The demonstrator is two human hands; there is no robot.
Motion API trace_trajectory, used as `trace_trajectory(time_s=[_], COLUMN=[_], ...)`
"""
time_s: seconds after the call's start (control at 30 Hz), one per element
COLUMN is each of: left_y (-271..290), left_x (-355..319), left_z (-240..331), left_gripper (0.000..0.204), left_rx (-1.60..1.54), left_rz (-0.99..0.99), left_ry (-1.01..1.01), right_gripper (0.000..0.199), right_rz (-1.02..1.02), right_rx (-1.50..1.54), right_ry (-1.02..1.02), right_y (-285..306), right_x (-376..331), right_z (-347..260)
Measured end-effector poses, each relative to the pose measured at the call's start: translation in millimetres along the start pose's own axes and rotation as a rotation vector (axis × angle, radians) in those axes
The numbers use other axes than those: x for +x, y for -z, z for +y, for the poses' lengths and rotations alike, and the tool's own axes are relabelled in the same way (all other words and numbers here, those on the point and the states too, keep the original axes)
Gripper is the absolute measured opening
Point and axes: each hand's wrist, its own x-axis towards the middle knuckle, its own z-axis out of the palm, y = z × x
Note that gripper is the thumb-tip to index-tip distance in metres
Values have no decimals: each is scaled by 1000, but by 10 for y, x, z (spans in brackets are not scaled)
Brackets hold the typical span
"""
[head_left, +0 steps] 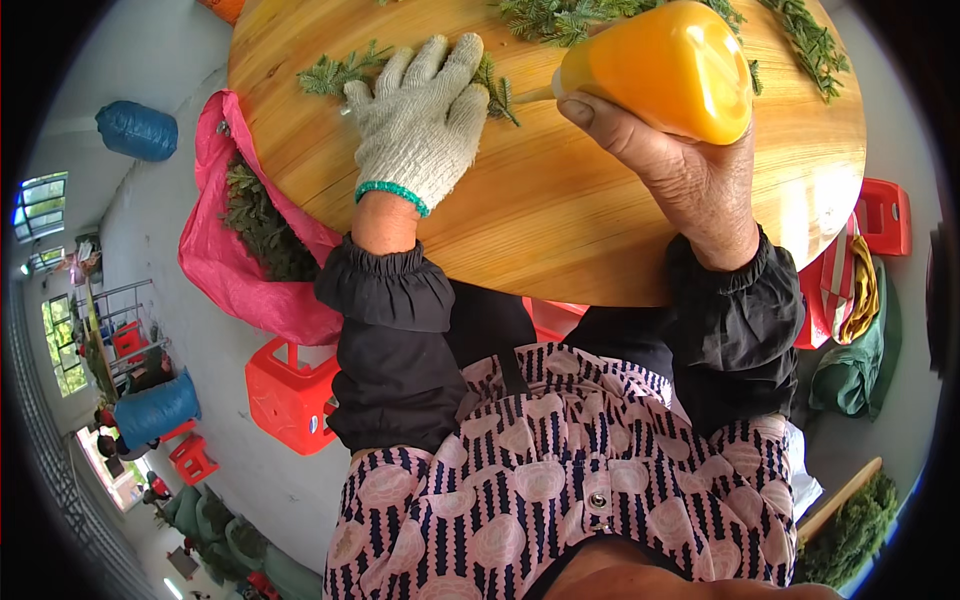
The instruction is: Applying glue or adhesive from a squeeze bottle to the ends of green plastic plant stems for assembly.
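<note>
Filling the middle of the room, one round wooden table (560, 225) is catching bright light along its right side. Green sprigs (550, 18) are lying along its far part; one longer sprig (812, 45) is resting near the right edge. At the table's left, a pink bag (240, 280) is sagging open, holding dark greenery (262, 220). Below it, a red stool (290, 395) is standing on the grey floor (235, 450); farther left, two blue sacks (137, 130) are sitting well apart. A green bag (850, 370) is slumping at the right.

Left hand (420, 125), in a pale knitted glove with a green cuff: it is lying palm down, fingers extended and a little spread, over a small sprig (335, 75) showing at both sides. Whether it is gripping, I am not able to tell.

Right hand (690, 180), bare: it is wrapping round a yellow bottle (665, 75), holding it tilted above the table, thumb near the neck, the nozzle (535, 96) pointing toward the glove. Both forearms are wearing black sleeve covers (395, 340).
</note>
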Motion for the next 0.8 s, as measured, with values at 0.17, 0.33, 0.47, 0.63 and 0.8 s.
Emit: trace_trajectory(time_s=[0.17,0.33,0.47,0.63,0.8], left_y=[-53,7,-28,-30,67], left_x=[-43,0,-13,104,49], left_z=[5,61,61,93,312], left_gripper=[49,51,47,46,44], left_rx=[1,20,5,-88,35], left_rz=[38,-50,104,150,166], left_ry=[3,41,1,-201,-284], right_gripper=[30,70,45,22,23], right_rz=[-20,15,160,434,303], right_rx=[-64,178,352,559,103], right_ry=[27,-32,-5,-15,181], right_y=[33,141,181,377,742], right_x=[-18,-39,108,317,235], right_z=[-47,48,-43,182,825])
